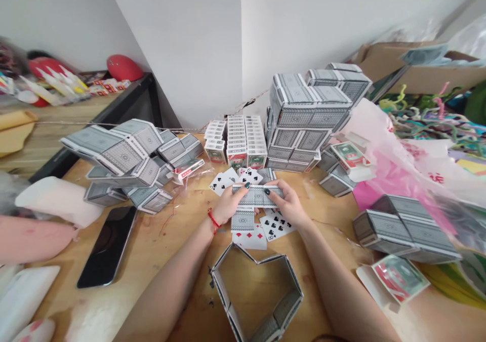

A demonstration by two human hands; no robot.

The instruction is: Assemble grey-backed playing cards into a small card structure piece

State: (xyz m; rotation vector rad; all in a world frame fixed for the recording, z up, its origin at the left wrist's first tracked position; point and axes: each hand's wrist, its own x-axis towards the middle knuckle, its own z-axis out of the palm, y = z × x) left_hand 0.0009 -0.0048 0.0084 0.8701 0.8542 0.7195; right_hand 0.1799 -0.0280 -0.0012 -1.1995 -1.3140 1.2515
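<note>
Both my hands grip a strip of grey-backed playing cards (258, 196) above the table. My left hand (228, 204), with a red string bracelet at its wrist, is closed on the left end, thumb on top. On the right end my right hand (289, 205) is closed in the same way. Just under the strip lies a face-down playing card (243, 221). Face-up cards lie around it: an eight of spades (276, 227), a diamond card (248, 237) and spade cards (224, 181) behind. Nearer me, between my forearms, stands a heart-shaped frame of cards (294, 276).
Stacks of folded card blocks stand at left (125, 154) and at back right (304, 114). Between them are rows of card boxes (236, 139). A phone (108, 245) lies left. Opened card boxes (400, 278), a card block (402, 228) and pink plastic bags (402, 164) are at right.
</note>
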